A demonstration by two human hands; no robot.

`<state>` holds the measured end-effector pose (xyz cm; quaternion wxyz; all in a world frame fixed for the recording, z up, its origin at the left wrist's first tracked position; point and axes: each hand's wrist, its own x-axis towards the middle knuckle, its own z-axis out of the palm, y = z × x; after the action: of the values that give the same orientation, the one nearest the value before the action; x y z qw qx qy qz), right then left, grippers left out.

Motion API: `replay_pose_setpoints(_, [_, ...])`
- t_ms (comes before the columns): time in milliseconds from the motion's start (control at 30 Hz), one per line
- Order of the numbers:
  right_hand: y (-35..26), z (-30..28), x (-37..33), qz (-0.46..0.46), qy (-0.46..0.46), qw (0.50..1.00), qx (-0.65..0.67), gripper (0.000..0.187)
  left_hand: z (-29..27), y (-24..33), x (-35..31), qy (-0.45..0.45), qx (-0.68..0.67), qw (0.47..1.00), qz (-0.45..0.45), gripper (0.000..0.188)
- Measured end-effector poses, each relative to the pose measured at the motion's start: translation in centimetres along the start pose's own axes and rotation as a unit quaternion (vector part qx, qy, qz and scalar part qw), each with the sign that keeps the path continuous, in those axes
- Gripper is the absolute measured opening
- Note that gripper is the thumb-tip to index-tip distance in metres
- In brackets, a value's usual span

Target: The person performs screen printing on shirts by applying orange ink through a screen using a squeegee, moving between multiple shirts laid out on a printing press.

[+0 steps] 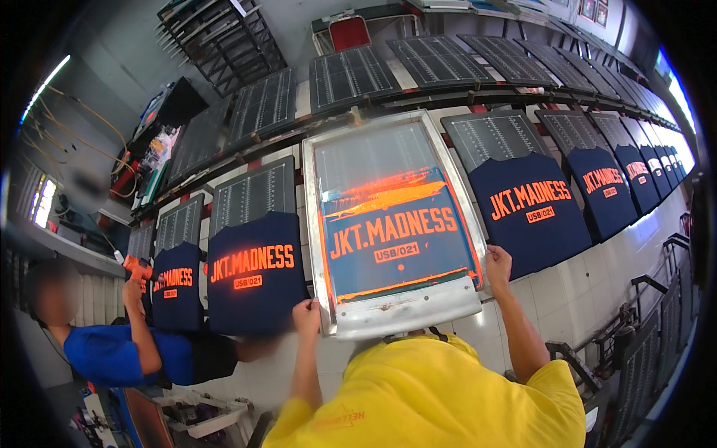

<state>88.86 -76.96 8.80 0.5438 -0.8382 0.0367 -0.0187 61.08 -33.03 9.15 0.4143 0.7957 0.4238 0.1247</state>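
Note:
A silkscreen frame (311,216) with a pale metal rim lies in front of me, over a dark navy shirt panel. Through its mesh shows bright orange lettering, and a thick streak of orange ink (388,196) crosses the mesh above it. Resting across the near end is a wide silvery squeegee (407,310), with orange ink along its far side. My left hand (305,317) is closed on the frame's near left edge. On the right edge, a little farther up, my right hand (498,267) is closed too; its fingertips are partly hidden.
Printed navy shirt panels (523,205) lie on black boards along both sides. Behind runs a second row of black boards (351,75). At left a co-worker in a blue shirt (112,355) holds an orange heat gun (138,267) over a panel. Black metal racks (635,351) stand at right.

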Motion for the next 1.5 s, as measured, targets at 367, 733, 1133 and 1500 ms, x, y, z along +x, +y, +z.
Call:
replay_pose_setpoints(367, [1.0, -0.3, -0.1, 0.02, -0.016, 1.0, -0.002, 0.026, 0.0, 2.0, -0.2, 0.017, 0.041, 0.999, -0.019, 0.035])
replay_pose_setpoints(733, [-4.8, 0.0, -2.0, -0.126, 0.008, 0.989, -0.071, 0.034, -1.2, 2.0, 0.2, -0.037, 0.01, 0.999, -0.036, 0.042])
replay_pose_setpoints(1133, [-15.6, 0.9, -14.4, -0.421, -0.4, 0.725, -0.37, 0.078, -3.8, 1.5, -10.9, -0.361, -0.345, 0.865, -0.045, 0.036])
replay_pose_setpoints(1500, [-15.6, 4.8, -12.6, -0.471, -0.33, 0.707, -0.411, 0.039, 7.2, 5.2, -14.5, -0.511, -0.364, 0.761, -0.167, 0.041])
